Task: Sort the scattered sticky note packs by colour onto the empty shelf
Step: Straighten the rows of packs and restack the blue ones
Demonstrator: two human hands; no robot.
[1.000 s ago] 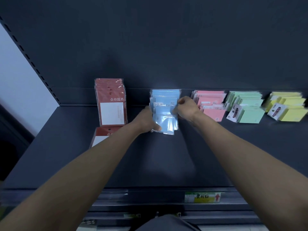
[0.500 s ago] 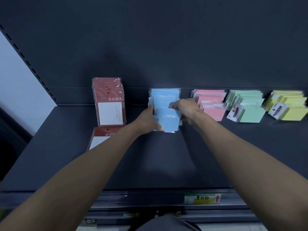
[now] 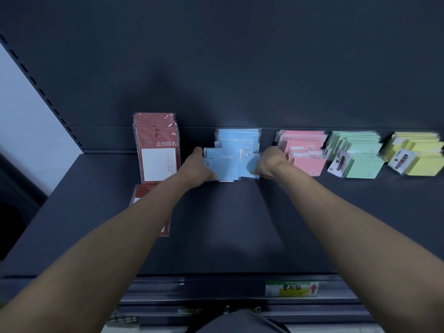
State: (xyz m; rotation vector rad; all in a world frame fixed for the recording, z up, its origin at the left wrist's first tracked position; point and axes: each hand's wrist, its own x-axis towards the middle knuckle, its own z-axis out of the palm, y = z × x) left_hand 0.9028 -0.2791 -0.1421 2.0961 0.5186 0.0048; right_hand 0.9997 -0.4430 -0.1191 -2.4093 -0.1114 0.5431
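A leaning row of blue sticky note packs (image 3: 236, 143) stands against the back of the dark shelf (image 3: 228, 224). My left hand (image 3: 198, 165) grips the left edge of the front blue packs (image 3: 227, 165). My right hand (image 3: 270, 163) holds their right edge. The front packs are fanned apart sideways between my hands. Pink packs (image 3: 305, 150), green packs (image 3: 358, 152) and yellow packs (image 3: 418, 155) stand in separate groups to the right.
Red packs (image 3: 156, 145) with a white label lean upright at the left, and another red pack (image 3: 144, 195) lies flat in front, partly under my left forearm. A price label (image 3: 292, 288) sits on the shelf's front rail. A perforated upright (image 3: 40, 92) borders the left.
Both hands stayed on the front blue packs. They have spread further apart, and the packs between them are now fanned out sideways and sit lower against the row.
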